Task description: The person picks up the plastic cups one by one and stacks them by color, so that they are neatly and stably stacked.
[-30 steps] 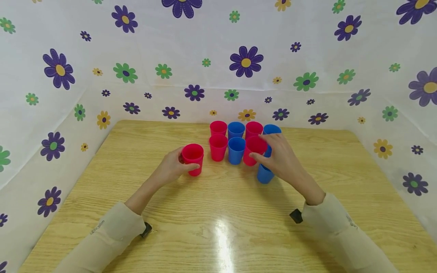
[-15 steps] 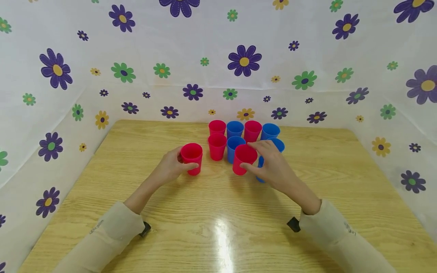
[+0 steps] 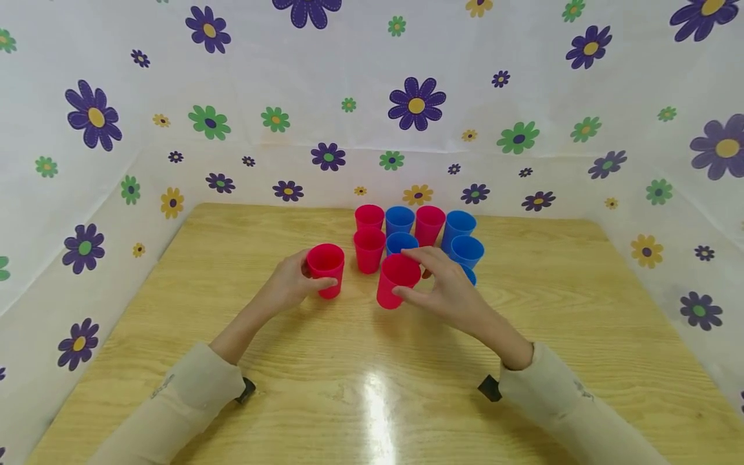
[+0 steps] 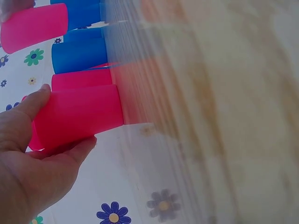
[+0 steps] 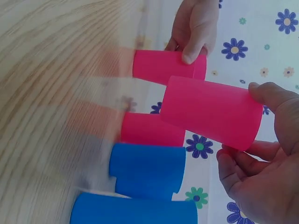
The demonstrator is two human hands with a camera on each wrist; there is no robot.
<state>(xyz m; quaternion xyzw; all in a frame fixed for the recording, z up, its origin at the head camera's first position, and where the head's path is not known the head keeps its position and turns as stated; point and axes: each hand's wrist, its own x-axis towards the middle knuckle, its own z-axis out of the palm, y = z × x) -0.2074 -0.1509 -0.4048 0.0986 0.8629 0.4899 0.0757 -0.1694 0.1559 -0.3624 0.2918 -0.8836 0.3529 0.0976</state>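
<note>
Red plastic cup (image 3: pixel 388 285), 1, pinched aloft by right hand (image 3: pixel 447 292), at 3 o'clock from seemingly nested red cups (image 3: pixel 327 267) gripped by left hand (image 3: pixel 290 282); apparent transfer step, next move likely needing alignment overhead.

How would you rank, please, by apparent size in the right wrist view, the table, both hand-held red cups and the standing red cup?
1. Table
2. Red cup in the right hand, perhaps enlarged by nearness
3. Red cup in the left hand and standing red cup: too alike to rank
</note>
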